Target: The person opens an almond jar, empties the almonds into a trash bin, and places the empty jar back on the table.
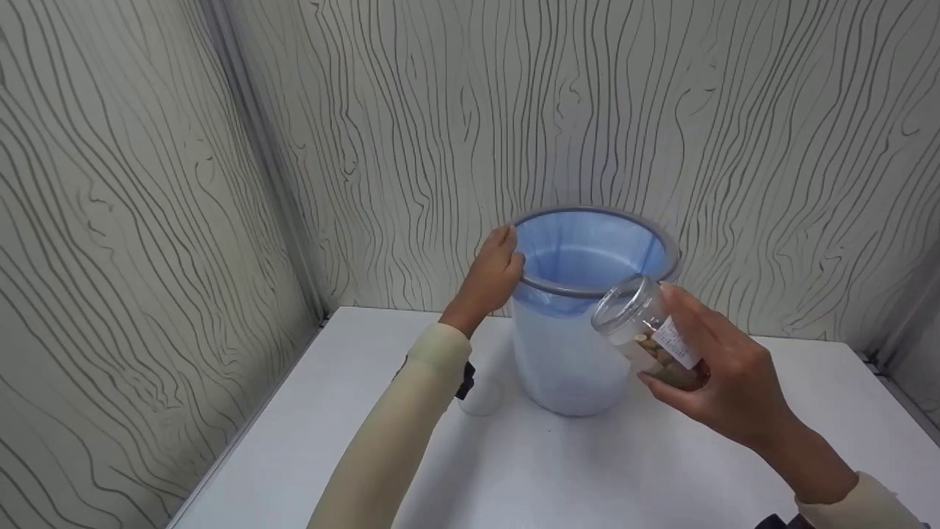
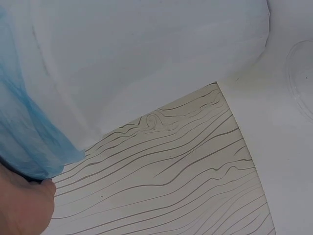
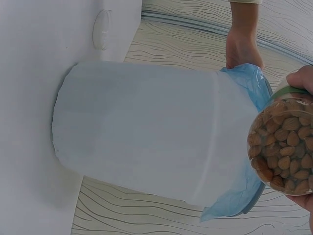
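Observation:
A white trash bin [image 1: 565, 360] stands upright on the table, lined with a thin blue bag [image 1: 551, 253] under a grey rim ring [image 1: 564, 289]. My left hand [image 1: 493, 272] grips that ring on its left side; the blue bag [image 2: 29, 132] hangs just by the thumb in the left wrist view. In my right hand [image 1: 734, 378] is a clear, lidless jar [image 1: 637, 312] with a white label. It is tilted, mouth up and leftward, close to the bin's front right edge. Through the jar's bottom, the right wrist view shows many almonds [image 3: 288, 152].
A round clear lid [image 1: 481, 397] lies on the white table [image 1: 323, 411], left of the bin's base. Close behind the bin rises a wood-grain patterned wall [image 1: 440, 147]; another patterned panel [image 1: 125, 257] stands along the left side.

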The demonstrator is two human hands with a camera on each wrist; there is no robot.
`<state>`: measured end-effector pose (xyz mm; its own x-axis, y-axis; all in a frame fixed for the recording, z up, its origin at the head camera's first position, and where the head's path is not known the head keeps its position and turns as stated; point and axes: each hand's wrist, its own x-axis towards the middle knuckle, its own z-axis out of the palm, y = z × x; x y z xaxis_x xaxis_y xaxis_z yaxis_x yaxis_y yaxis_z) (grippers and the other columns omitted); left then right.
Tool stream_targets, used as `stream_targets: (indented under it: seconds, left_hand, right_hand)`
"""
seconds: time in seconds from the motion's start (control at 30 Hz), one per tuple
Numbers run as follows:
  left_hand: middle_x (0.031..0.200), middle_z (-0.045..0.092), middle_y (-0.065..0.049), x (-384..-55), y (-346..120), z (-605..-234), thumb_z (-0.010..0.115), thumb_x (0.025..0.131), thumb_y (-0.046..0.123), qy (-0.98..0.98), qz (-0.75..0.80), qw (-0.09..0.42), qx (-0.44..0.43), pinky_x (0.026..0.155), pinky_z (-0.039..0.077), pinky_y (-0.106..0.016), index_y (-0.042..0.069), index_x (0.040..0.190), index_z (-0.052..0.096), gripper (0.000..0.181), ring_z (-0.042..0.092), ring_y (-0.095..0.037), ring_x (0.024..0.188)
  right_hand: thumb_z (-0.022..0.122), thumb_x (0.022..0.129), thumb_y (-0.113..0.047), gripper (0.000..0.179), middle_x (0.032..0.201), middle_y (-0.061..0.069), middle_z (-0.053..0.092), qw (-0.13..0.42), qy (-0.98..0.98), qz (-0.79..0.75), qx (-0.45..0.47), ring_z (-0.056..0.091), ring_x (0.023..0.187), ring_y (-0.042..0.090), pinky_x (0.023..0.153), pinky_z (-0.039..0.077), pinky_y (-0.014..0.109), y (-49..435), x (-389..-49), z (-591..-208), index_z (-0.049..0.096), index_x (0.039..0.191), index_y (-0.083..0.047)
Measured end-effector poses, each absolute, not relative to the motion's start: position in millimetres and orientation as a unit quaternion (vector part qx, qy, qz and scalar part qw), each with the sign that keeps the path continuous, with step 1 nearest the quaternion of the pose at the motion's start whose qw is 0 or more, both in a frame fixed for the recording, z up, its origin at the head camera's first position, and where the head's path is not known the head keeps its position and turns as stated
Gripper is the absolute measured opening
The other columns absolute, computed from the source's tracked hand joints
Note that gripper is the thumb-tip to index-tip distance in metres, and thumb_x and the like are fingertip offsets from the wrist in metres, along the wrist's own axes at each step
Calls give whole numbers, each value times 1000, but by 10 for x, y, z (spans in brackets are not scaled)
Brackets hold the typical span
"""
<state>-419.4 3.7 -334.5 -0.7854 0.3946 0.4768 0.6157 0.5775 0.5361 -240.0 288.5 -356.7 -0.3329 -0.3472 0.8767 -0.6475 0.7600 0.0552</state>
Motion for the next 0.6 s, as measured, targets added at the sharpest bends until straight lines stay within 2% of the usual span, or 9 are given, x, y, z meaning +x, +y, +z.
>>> stream_targets:
  seconds: [0.2,0.6]
  left_hand:
    - [167,18,-16,-4180,43,-3340,32,107,22,-871,-361,159,-292,124,15,-37,-5,158,23,57,14,-27,155]
    - [168,16,-14,-4179,35,-3371,30,107,27,-875,-356,158,-287,125,12,-36,-2,159,21,60,11,-25,156]
  right_hand:
    - [65,84,-58,86,148,8,56,488,-802,145,312,65,113,35,103,33,12,2902,-2412,-3517,52,147,-2]
    - [63,85,-61,86,148,10,56,492,-801,119,320,66,113,36,106,30,11,2945,-2478,-3393,52,147,-2]
